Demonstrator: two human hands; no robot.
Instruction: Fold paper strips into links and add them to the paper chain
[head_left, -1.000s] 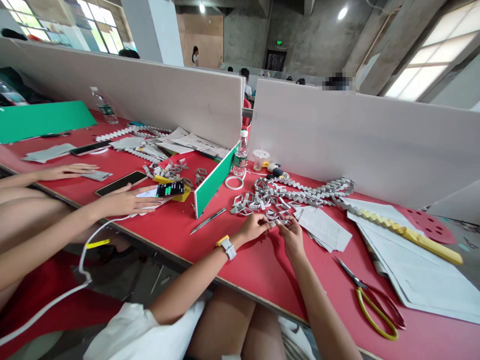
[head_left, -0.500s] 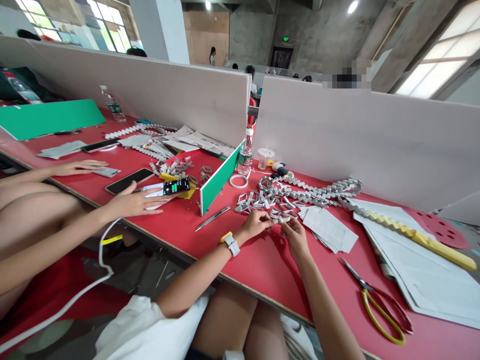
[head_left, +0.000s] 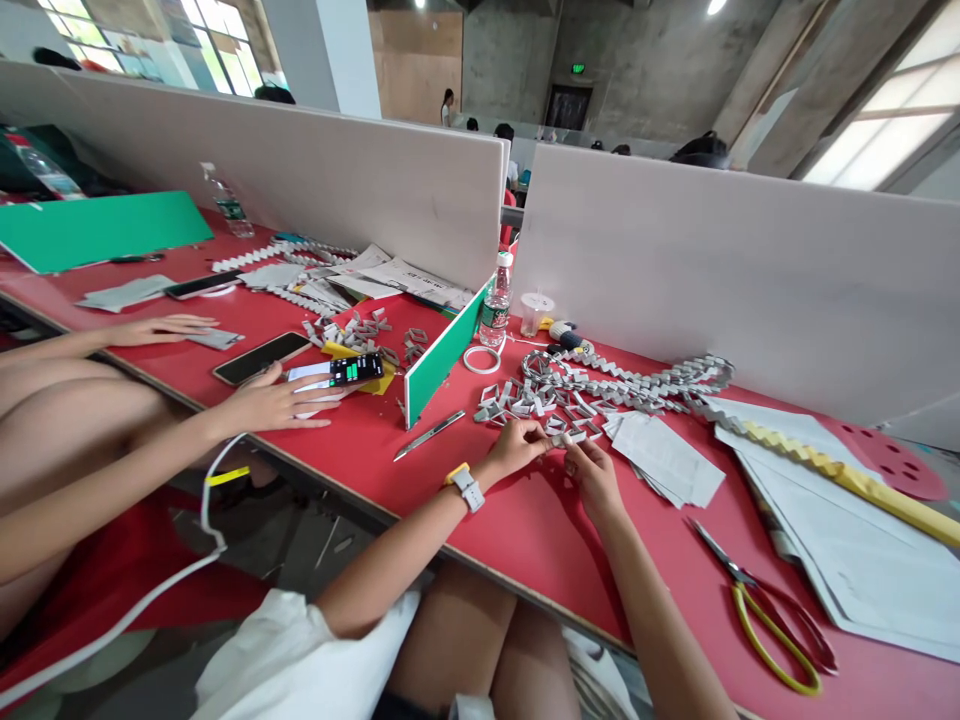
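My left hand (head_left: 516, 448) and my right hand (head_left: 595, 476) meet above the red table, thumbs and fingertips pinched on a small folded paper strip (head_left: 568, 438). The fingers partly cover the strip. Just beyond them lies a loose pile of folded paper links (head_left: 511, 400). Behind the pile runs a zigzag chain of woven paper (head_left: 651, 384), which continues into a yellow section (head_left: 795, 448) on the right. Flat cut paper slips (head_left: 667, 458) are stacked beside my right hand. A craft knife (head_left: 429, 435) lies left of my left hand.
Scissors (head_left: 757, 595) with red and yellow handles lie right of my right forearm, near large paper sheets (head_left: 840, 540). A green divider (head_left: 448, 352), a water bottle (head_left: 496, 305) and a tape ring (head_left: 481, 360) stand or lie left. A neighbour's hand (head_left: 281, 400) touches a phone (head_left: 346, 371).
The view has shifted slightly, so the table things sit a little further right. Both my hands stay pinched on the paper strip, with only small finger movement.
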